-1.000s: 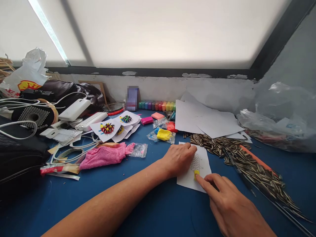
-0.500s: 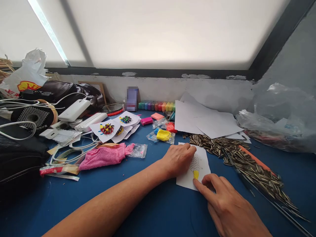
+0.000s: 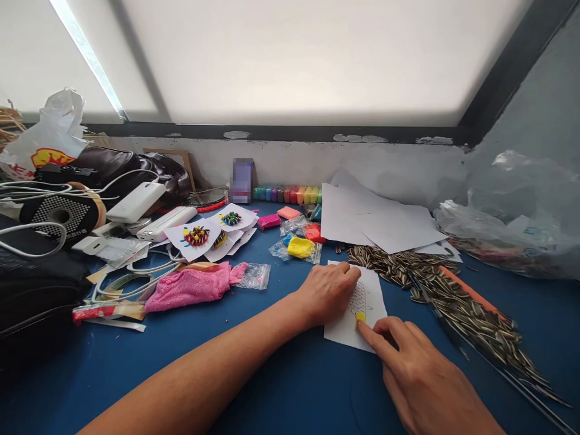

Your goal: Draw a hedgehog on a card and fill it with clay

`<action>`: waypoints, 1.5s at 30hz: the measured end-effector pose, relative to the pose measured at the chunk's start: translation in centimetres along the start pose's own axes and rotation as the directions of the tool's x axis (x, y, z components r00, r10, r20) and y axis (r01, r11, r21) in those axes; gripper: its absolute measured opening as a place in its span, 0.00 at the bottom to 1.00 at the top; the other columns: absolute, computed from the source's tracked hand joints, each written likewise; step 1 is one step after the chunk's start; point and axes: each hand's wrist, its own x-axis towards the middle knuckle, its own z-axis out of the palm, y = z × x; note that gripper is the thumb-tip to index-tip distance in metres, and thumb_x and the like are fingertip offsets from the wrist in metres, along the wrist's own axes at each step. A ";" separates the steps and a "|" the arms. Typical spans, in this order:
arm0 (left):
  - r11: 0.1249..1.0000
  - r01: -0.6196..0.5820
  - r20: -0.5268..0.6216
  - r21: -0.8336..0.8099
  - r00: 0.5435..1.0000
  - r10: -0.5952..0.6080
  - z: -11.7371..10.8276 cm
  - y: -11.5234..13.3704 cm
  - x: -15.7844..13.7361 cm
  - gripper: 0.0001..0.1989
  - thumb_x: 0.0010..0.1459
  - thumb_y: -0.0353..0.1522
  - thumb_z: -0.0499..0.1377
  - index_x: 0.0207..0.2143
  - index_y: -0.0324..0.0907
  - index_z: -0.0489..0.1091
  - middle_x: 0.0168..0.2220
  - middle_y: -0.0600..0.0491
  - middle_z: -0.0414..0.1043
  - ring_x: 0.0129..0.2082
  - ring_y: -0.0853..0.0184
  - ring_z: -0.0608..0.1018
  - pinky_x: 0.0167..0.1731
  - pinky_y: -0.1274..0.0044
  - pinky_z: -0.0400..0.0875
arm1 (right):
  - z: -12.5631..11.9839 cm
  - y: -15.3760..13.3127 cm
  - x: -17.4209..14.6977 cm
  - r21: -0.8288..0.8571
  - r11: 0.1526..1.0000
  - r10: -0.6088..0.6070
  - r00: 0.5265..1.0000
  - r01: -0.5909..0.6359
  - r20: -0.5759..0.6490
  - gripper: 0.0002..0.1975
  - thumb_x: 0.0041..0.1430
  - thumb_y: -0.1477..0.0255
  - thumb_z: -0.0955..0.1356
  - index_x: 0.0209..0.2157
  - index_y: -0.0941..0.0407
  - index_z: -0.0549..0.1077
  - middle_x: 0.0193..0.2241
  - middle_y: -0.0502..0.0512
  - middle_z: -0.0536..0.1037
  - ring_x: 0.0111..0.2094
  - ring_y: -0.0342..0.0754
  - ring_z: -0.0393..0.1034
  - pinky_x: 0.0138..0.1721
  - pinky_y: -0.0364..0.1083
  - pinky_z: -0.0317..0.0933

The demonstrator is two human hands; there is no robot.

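Fingers at yellow clay on white paper

The right hand touches the clay, at the outline drawing's near end, with one extended fingertip, apart from the loosely bent others. The left hand bends over the paper; its fingertips are hidden, so pinching cannot be told. Sunflower seeds lie rightward.

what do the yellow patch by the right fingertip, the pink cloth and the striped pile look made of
Yellow patch: probably soft modelling clay, matte, judging by its even colour and flattened look on the paper.
Pink cloth: likely plush or terry fabric, from its fuzzy nap.
Striped pile: seeds, apparently sunflower; dry hulls, dark with pale stripes.
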 end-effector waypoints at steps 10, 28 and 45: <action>1.000 -0.001 -0.009 0.009 1.000 0.001 0.1 0.0 0.1 0.06 0.64 0.29 0.46 0.38 0.41 0.62 0.37 0.51 0.70 0.33 0.65 0.74 0.26 0.75 0.64 | 0.7 0.1 -0.7 -0.038 0.999 0.013 0.997 -0.010 0.080 0.23 0.55 0.83 0.60 0.48 0.51 0.73 0.38 0.58 0.74 0.34 0.50 0.69 0.30 0.47 0.70; 1.000 -0.004 -0.011 0.007 1.000 0.005 0.2 0.0 0.0 0.06 0.64 0.29 0.46 0.38 0.41 0.61 0.37 0.51 0.70 0.33 0.65 0.74 0.27 0.75 0.64 | 0.0 -0.4 -0.1 -0.039 0.999 -0.017 0.999 0.015 -0.030 0.22 0.52 0.83 0.58 0.45 0.57 0.73 0.33 0.59 0.74 0.29 0.49 0.71 0.27 0.46 0.72; 1.000 0.002 -0.023 0.026 1.000 -0.001 0.0 0.0 0.0 0.06 0.63 0.29 0.46 0.37 0.41 0.62 0.37 0.52 0.71 0.32 0.65 0.75 0.24 0.75 0.62 | 0.3 -1.0 -0.3 -0.205 0.978 -0.046 0.999 0.043 -0.012 0.21 0.50 0.84 0.60 0.41 0.54 0.76 0.33 0.59 0.75 0.29 0.49 0.70 0.26 0.46 0.70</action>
